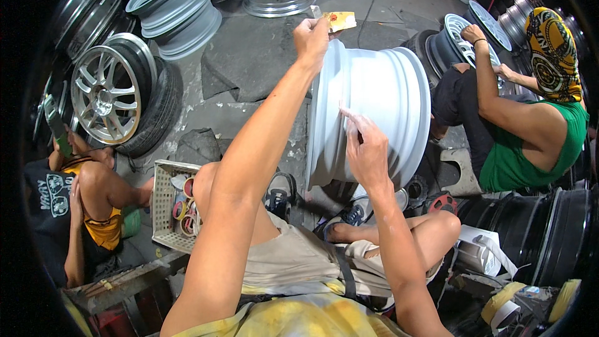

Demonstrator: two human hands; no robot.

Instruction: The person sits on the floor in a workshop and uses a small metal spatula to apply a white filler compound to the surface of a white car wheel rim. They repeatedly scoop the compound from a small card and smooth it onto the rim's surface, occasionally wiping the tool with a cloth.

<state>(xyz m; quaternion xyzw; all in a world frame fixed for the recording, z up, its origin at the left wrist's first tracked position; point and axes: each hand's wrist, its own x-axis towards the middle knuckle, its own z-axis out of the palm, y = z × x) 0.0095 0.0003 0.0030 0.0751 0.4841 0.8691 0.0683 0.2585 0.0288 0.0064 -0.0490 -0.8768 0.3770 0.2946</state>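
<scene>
A white car wheel rim [380, 87] stands on its side in front of my knees. My left hand [312, 42], raised at its far left edge, is closed on a flat yellow piece [341, 21] with a red dab on it. A small pale flat bit [316, 12] sticks up beside the fingers; its kind is unclear. Against the rim's near side, my right hand [368, 148] stretches out its index finger, the tip on the white surface close to the left lip. Whitish dust or paste coats these fingers. I see nothing held in them.
A plastic basket [163, 206] with tape rolls stands by my left knee. One person [530, 125] in green handles a wheel rim [465, 37] at right; another person [59, 193] sits at left. Silver rims [181, 12] and a tyre [159, 109] are at far left.
</scene>
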